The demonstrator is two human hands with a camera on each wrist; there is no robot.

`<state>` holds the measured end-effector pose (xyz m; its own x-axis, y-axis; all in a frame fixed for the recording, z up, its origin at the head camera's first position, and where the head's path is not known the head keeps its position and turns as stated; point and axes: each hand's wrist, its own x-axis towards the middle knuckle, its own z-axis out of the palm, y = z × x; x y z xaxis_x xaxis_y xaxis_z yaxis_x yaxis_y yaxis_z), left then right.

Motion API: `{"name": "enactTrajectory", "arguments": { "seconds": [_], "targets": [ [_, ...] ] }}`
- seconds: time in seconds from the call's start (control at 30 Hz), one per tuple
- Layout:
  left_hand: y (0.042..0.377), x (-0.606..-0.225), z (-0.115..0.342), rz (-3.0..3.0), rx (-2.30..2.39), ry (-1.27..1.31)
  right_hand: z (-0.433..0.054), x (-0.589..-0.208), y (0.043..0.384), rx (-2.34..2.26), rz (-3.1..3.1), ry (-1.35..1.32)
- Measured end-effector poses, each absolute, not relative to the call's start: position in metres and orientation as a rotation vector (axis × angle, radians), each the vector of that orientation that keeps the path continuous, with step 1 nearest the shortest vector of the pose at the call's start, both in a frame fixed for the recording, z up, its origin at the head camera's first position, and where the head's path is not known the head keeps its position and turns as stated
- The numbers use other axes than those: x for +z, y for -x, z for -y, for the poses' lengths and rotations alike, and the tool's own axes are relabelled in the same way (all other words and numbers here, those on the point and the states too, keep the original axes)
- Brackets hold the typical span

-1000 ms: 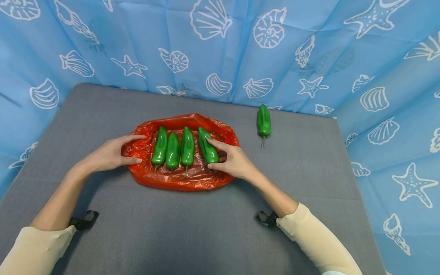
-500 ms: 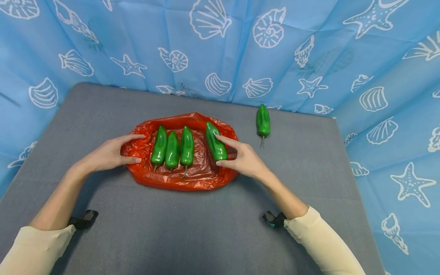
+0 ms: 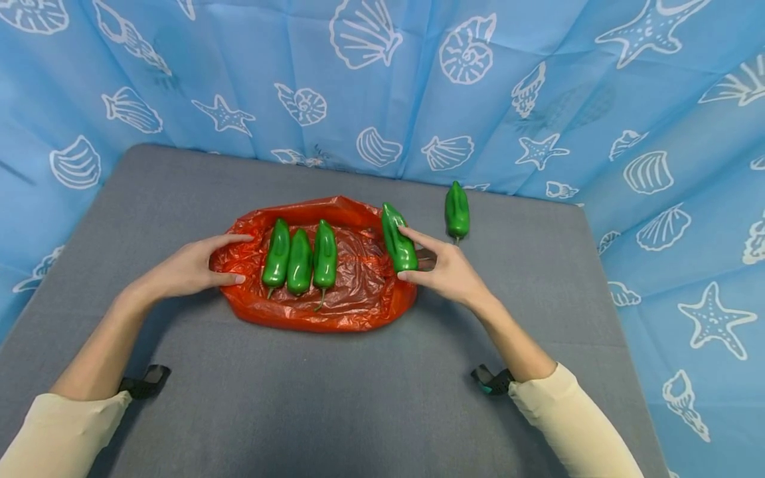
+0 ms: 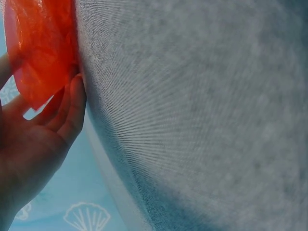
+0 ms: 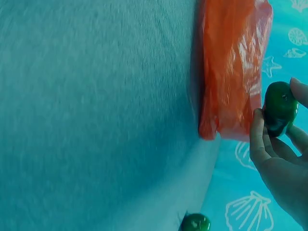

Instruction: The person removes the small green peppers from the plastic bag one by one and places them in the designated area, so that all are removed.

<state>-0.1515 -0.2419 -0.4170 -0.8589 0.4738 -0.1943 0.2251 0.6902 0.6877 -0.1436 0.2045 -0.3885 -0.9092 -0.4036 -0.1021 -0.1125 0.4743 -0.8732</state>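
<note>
An opened red plastic bag (image 3: 317, 323) lies on the table with its mouth upward. Three green peppers rest side by side within it, the middle pepper (image 3: 300, 262) being the shortest. My left hand (image 3: 191, 269) holds the bag's left end, thumb and index finger over the rim; the left wrist view shows other fingers along the outside of the red plastic (image 4: 45, 53). Between thumb and fingers, my right hand (image 3: 451, 269) grips another green pepper (image 3: 399, 242) above the bag's right rim. In the right wrist view this pepper (image 5: 280, 106) appears raised beside the bag's wall.
Another green pepper (image 3: 457, 211) lies on the grey table (image 3: 311, 398) near its back edge, right of the bag. A blue curtain (image 3: 406, 86) with white shell and starfish prints hangs behind the table and along its right side.
My right hand has carried its pepper from inside the bag rightward and up to the right rim. My left hand has stayed on the bag's left end.
</note>
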Motion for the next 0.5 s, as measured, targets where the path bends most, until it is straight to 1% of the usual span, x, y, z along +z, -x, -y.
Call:
{"name": "enactTrajectory", "arguments": {
  "seconds": [0.5],
  "targets": [
    [0.151,-0.416,0.241,-2.539,0.954,-0.542,-0.242,-0.391,0.157,-1.457,-2.402,0.314]
  ]
}}
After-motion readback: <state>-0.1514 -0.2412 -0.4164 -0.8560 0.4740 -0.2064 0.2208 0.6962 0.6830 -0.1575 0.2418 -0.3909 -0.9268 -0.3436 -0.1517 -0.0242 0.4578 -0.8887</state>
